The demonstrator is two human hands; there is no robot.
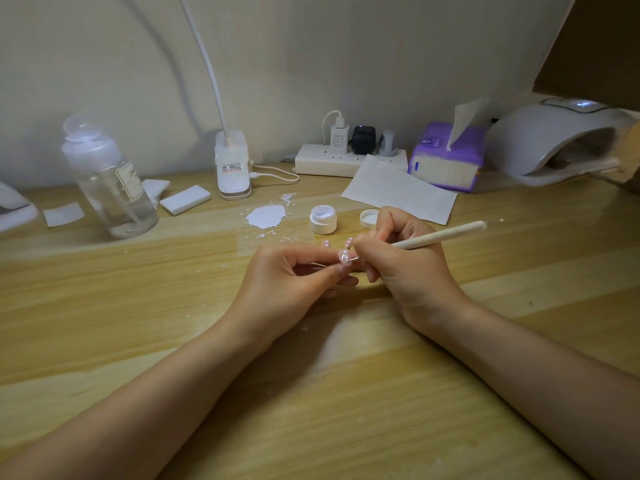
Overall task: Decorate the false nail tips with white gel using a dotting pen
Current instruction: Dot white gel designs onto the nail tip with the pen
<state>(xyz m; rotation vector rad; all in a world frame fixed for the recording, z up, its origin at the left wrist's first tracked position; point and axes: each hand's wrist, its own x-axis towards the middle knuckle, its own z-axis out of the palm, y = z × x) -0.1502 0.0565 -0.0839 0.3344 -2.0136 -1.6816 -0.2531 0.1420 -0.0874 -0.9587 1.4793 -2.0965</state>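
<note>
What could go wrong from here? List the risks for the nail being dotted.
1. The left hand pinches the nail tip right beside its wet white dots, so a fingertip could smear them.
2. The gel jar stands open, its lid off, just behind the right hand holding the dotting pen; a knock could tip it.
3. Two dotted tips lie close behind the hands and could get brushed.
</note>
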